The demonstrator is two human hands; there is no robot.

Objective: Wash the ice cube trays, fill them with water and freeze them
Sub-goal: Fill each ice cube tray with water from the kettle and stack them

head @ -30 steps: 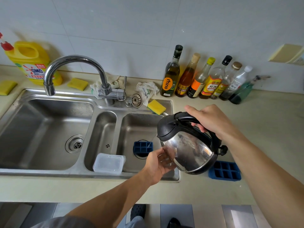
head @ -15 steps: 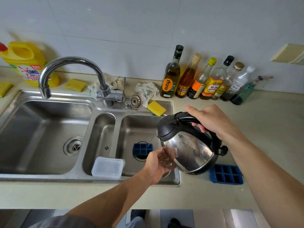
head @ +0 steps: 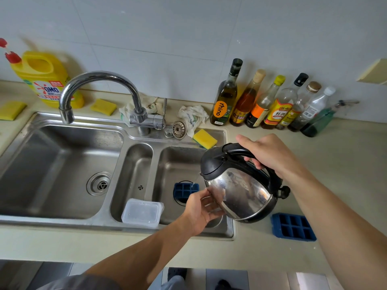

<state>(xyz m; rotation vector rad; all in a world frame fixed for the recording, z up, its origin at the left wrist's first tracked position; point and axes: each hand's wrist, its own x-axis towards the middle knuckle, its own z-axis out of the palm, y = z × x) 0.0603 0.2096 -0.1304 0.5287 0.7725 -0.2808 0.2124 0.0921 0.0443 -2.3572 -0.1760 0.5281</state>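
A steel kettle [head: 240, 189] with a black lid and handle hangs tilted over the right sink basin. My right hand [head: 266, 153] grips its handle from above. My left hand [head: 201, 210] steadies the kettle's lower side, fingers spread against the metal. A thin stream of water runs from the spout into a blue ice cube tray [head: 184, 190] lying over the drain of that basin; part of it is hidden behind my left hand. A second blue ice cube tray [head: 293, 227] lies on the counter right of the sink, below the kettle.
A clear plastic box [head: 142, 213] sits in the narrow middle basin. The big left basin [head: 52, 164] lies under the faucet [head: 100, 80]. Several bottles [head: 261, 101] line the wall; sponges [head: 205, 139], rags, a strainer and a yellow detergent jug [head: 44, 78] stand behind the sink.
Both hands and the kettle hold almost the same pose while water keeps trickling into the tray. Only the view shifts slightly.
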